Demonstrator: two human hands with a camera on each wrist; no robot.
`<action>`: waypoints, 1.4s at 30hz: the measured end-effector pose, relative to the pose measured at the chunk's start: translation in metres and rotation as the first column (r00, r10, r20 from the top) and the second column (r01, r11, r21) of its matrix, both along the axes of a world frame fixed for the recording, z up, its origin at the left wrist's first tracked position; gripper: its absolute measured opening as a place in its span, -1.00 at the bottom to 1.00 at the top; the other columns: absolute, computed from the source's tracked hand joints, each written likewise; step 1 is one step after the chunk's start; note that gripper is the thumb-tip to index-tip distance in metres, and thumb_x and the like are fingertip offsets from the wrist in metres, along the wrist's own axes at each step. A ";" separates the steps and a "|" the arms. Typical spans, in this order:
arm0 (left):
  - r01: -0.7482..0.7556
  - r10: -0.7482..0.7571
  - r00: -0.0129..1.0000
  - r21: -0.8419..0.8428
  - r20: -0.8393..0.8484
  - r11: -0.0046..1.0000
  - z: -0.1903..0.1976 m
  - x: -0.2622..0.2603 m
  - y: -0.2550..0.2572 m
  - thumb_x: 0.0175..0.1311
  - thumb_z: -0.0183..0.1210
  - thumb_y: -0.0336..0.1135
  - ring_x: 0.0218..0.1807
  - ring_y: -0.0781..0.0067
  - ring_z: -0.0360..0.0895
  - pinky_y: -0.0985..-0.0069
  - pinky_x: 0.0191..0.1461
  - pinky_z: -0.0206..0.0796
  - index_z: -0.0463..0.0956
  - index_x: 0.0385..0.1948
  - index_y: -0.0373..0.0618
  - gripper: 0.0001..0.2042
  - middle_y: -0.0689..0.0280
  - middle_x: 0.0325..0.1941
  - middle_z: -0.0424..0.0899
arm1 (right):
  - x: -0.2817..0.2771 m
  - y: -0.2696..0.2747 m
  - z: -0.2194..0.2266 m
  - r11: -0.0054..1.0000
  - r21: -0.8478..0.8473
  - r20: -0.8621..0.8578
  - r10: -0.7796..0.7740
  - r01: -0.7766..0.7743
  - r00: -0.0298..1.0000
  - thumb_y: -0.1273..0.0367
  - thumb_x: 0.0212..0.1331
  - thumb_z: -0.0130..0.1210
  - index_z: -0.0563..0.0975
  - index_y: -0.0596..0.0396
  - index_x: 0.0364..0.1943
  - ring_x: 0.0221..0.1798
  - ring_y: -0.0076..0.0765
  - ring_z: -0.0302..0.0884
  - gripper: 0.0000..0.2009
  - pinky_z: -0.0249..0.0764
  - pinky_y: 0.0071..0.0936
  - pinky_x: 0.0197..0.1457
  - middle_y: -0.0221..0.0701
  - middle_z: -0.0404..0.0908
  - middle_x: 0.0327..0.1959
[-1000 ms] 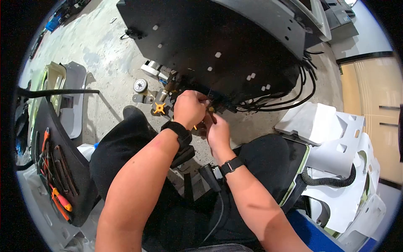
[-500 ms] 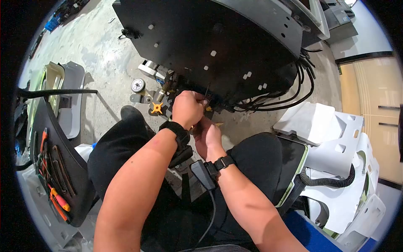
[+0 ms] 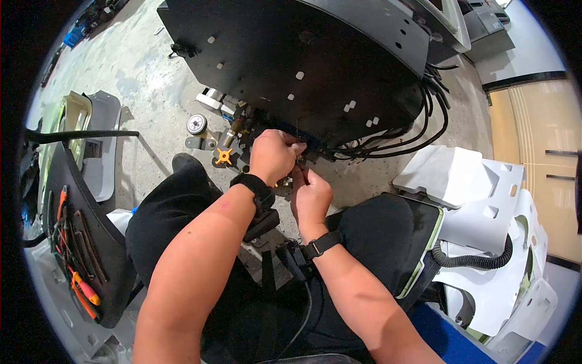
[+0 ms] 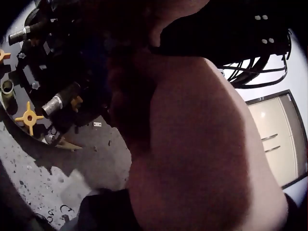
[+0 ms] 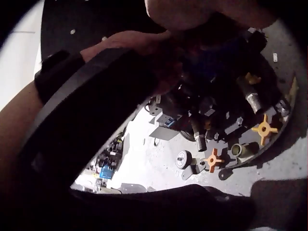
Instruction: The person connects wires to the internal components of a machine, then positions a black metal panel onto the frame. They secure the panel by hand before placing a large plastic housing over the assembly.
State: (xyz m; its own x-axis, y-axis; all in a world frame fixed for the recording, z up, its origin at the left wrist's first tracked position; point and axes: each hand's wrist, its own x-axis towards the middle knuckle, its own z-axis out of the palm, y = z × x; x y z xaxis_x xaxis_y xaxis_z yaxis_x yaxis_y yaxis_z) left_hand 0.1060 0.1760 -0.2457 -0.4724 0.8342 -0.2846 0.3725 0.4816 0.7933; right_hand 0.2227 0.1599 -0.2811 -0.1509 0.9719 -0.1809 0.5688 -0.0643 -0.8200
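A large black panel [image 3: 254, 48] with small white fasteners overhangs the spot where both hands meet. My left hand [image 3: 271, 158] has its fingers curled at the panel's lower edge, pinching around a thin dark strand [image 3: 297, 125] that rises from the fingertips. Just below and to the right, my right hand [image 3: 312, 197] reaches up, thumb and fingertips close together beside the left ones. I cannot tell what the right fingertips hold. Left of the hands sit a yellow-orange cross-shaped knob [image 3: 224, 156] and a metal pipe fitting [image 5: 199, 137]. In both wrist views shadow hides the fingertips.
Black cables [image 3: 418, 139] loop from the panel's right side. White molded covers [image 3: 448, 182] and a ribbed hose [image 3: 479, 261] lie at right. At left a dark tray-like surface [image 3: 115, 267] bears hand tools [image 3: 79, 279]. A round wheel [image 3: 196, 124] stands on the floor.
My right hand dropped and turned, then came back up beside the left fingertips. The left hand stays nearly in place. The panel has shifted slightly left in the head view.
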 end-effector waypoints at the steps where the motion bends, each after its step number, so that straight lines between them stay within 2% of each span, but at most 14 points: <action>1: 0.001 -0.001 1.000 -0.001 -0.001 1.000 0.004 -0.001 -0.001 -0.04 0.23 -0.28 -0.38 0.12 0.59 0.39 -0.24 0.40 0.61 -0.44 -0.26 -0.78 0.03 -0.51 0.61 | -0.001 0.000 0.006 0.998 0.002 -0.032 0.067 -0.066 0.997 0.35 0.18 0.02 0.57 0.24 -0.37 -0.52 -0.56 0.40 -0.80 0.29 -0.57 -0.45 -0.46 0.54 -0.59; 3: -0.011 0.015 0.998 -0.060 0.062 0.998 0.013 -0.004 -0.001 -0.04 0.23 -0.28 -0.39 0.15 0.59 0.39 -0.24 0.40 0.62 -0.45 -0.26 -0.79 0.04 -0.51 0.61 | 0.000 -0.003 0.013 0.991 0.005 -0.063 0.133 -0.133 0.989 0.35 0.19 -0.01 0.56 0.22 -0.31 -0.50 -0.54 0.43 -0.79 0.33 -0.55 -0.42 -0.45 0.57 -0.53; 5: -0.016 0.019 0.999 -0.058 0.044 0.998 0.008 -0.006 -0.002 -0.03 0.22 -0.28 -0.39 0.15 0.59 0.39 -0.25 0.40 0.62 -0.46 -0.26 -0.79 0.05 -0.51 0.61 | 0.003 -0.007 0.017 0.844 -0.515 -0.629 -0.252 -0.151 0.736 0.32 0.23 -0.08 0.51 0.16 -0.17 -0.42 -0.53 0.47 -0.77 0.37 -0.53 -0.37 -0.46 0.58 -0.40; 8: -0.039 0.041 0.998 -0.053 0.043 0.998 0.008 -0.005 -0.002 -0.01 0.22 -0.29 -0.40 0.15 0.59 0.38 -0.25 0.40 0.61 -0.48 -0.26 -0.81 0.06 -0.51 0.61 | 0.000 0.003 0.027 0.646 -0.725 -0.648 -0.525 -0.236 0.552 0.34 0.22 -0.07 0.48 0.15 -0.19 -0.42 -0.47 0.48 -0.80 0.39 -0.45 -0.35 -0.47 0.56 -0.34; 9: -0.050 0.053 0.997 -0.049 0.061 0.998 0.008 -0.004 -0.001 0.00 0.21 -0.29 -0.40 0.15 0.59 0.38 -0.25 0.40 0.61 -0.48 -0.26 -0.81 0.06 -0.51 0.61 | -0.001 0.005 0.023 0.633 -0.719 -0.665 -0.508 -0.286 0.547 0.31 0.25 -0.07 0.47 0.06 -0.23 -0.43 -0.53 0.44 -0.84 0.36 -0.58 -0.35 -0.47 0.54 -0.41; 13: -0.069 0.082 0.986 -0.092 0.148 0.993 0.010 -0.003 0.001 0.00 0.21 -0.30 -0.40 0.14 0.59 0.37 -0.26 0.40 0.61 -0.48 -0.25 -0.82 0.06 -0.52 0.61 | -0.005 0.008 -0.001 0.767 -0.612 -0.654 -0.355 -0.191 0.668 0.34 0.20 0.02 0.48 0.09 -0.30 -0.47 -0.54 0.41 -0.88 0.32 -0.59 -0.38 -0.50 0.53 -0.44; 15: -0.012 0.015 0.999 -0.059 0.041 0.998 0.007 -0.003 0.000 0.01 0.20 -0.29 -0.40 0.14 0.59 0.37 -0.25 0.40 0.61 -0.47 -0.25 -0.81 0.06 -0.52 0.61 | -0.005 0.009 -0.009 0.949 -0.307 -0.410 -0.071 -0.064 0.909 0.41 0.14 0.08 0.50 0.14 -0.39 -0.47 -0.49 0.43 -0.92 0.31 -0.55 -0.38 -0.50 0.53 -0.48; 21: 0.060 -0.059 0.998 -0.025 0.024 0.998 0.001 -0.008 -0.005 -0.01 0.19 -0.27 -0.33 0.06 0.57 0.31 -0.19 0.39 0.61 -0.47 -0.23 -0.80 0.04 -0.48 0.61 | 0.002 0.009 0.003 0.959 0.214 0.065 0.177 -0.187 0.982 0.41 0.03 0.13 0.51 0.20 -0.45 -0.43 -0.36 0.52 -0.88 0.37 -0.42 -0.33 -0.28 0.58 -0.52; 22: 0.103 -0.103 0.995 -0.043 -0.007 0.994 -0.002 -0.010 -0.008 -0.03 0.19 -0.28 -0.31 0.07 0.57 0.32 -0.16 0.40 0.62 -0.46 -0.20 -0.81 0.04 -0.44 0.61 | 0.005 0.008 0.011 0.951 0.161 0.070 0.256 -0.264 0.964 0.39 -0.01 0.14 0.50 0.15 -0.37 -0.34 0.06 0.50 -0.85 0.37 -0.31 -0.33 -0.14 0.56 -0.45; 24: 0.114 -0.115 0.993 -0.040 -0.025 0.993 -0.004 -0.009 -0.015 -0.05 0.19 -0.29 -0.29 0.08 0.57 0.33 -0.14 0.40 0.62 -0.45 -0.18 -0.82 0.04 -0.41 0.61 | 0.009 0.006 0.010 0.949 0.066 -0.029 0.310 -0.308 0.950 0.39 -0.02 0.16 0.49 0.16 -0.37 -0.38 0.02 0.51 -0.84 0.37 -0.32 -0.34 -0.12 0.55 -0.45; 27: 0.065 -0.065 0.998 -0.009 0.000 0.998 0.001 -0.004 -0.026 -0.05 0.20 -0.31 -0.28 0.09 0.57 0.34 -0.13 0.41 0.62 -0.42 -0.18 -0.82 0.06 -0.39 0.62 | 0.014 0.004 0.004 0.898 -0.279 -0.304 0.253 -0.340 0.918 0.38 0.08 0.12 0.50 0.22 -0.37 -0.48 -0.46 0.45 -0.84 0.33 -0.49 -0.40 -0.33 0.57 -0.52; 36: -0.011 0.019 0.999 0.155 -0.048 0.988 0.060 -0.008 -0.050 -0.03 0.18 -0.26 -0.28 0.11 0.58 0.37 -0.15 0.40 0.60 -0.35 -0.22 -0.75 0.05 -0.36 0.62 | 0.047 0.007 0.003 0.862 -0.230 -0.613 0.232 -0.452 0.755 0.31 0.24 -0.09 0.49 0.22 -0.18 -0.34 -0.63 0.40 -0.74 0.34 -0.62 -0.26 -0.46 0.55 -0.37; 38: -0.078 0.082 0.997 0.220 -0.008 0.972 0.092 -0.011 -0.065 -0.02 0.18 -0.26 -0.29 0.13 0.59 0.40 -0.16 0.40 0.58 -0.34 -0.29 -0.73 0.04 -0.36 0.63 | 0.040 0.001 0.032 0.879 -0.327 -0.473 0.164 -0.346 0.865 0.27 0.24 -0.09 0.51 0.19 -0.17 -0.38 -0.55 0.46 -0.72 0.36 -0.61 -0.30 -0.43 0.57 -0.36; 42: -0.157 0.143 0.988 0.374 0.064 0.914 0.163 -0.036 -0.125 0.01 0.18 -0.28 -0.33 0.34 0.60 0.50 -0.21 0.40 0.55 -0.30 -0.35 -0.70 0.05 -0.36 0.64 | 0.043 -0.004 0.037 0.860 -0.332 -0.423 0.232 -0.388 0.876 0.31 0.20 -0.02 0.51 0.21 -0.20 -0.44 -0.61 0.44 -0.76 0.33 -0.65 -0.42 -0.38 0.59 -0.40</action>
State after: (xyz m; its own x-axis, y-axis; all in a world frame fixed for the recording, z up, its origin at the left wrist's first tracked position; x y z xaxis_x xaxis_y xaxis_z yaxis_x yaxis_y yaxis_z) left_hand 0.0700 0.0511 -0.0824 -0.5959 0.8028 0.0183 0.2886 0.1929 0.9378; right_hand 0.2655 0.1563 -0.2445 -0.5608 0.7182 -0.4118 0.2884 -0.2968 -0.9103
